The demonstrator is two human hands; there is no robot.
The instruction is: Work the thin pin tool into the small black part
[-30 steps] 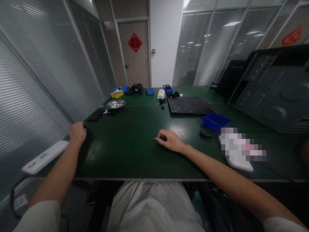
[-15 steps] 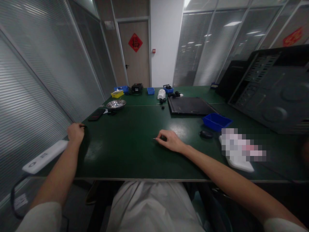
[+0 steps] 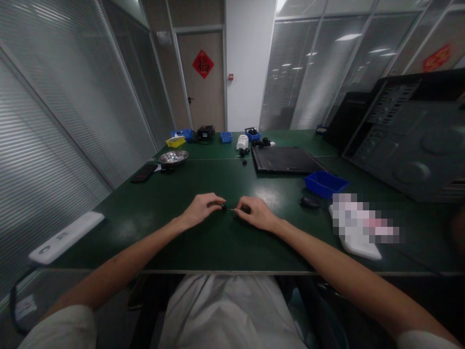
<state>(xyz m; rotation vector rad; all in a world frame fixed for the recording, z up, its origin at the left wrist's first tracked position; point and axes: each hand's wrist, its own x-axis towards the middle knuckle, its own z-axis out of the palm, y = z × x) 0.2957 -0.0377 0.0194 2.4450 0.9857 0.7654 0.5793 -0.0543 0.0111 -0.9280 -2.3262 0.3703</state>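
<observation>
Over the middle of the green table [image 3: 174,242], my left hand [image 3: 201,209] pinches a small black piece [image 3: 224,207] between thumb and fingers; its kind is too small to make out. Facing it, my right hand [image 3: 256,212] is closed on a thin, light-coloured pin-like piece [image 3: 232,209], whose tip points left toward the black piece. A narrow gap separates the two hands. To the right of my right hand lie a black computer mouse [image 3: 310,202] and a blue tray [image 3: 326,183].
A white power strip [image 3: 67,237] lies at the left edge, near a dark phone [image 3: 144,173] and a metal bowl [image 3: 173,157]. A flat black panel [image 3: 288,160] lies behind the blue tray. A large computer case [image 3: 410,135] stands at the right. Small bins line the back.
My left hand has moved from the table's left edge to the middle, beside my right hand, and now holds the small black piece. My right hand has stayed in place.
</observation>
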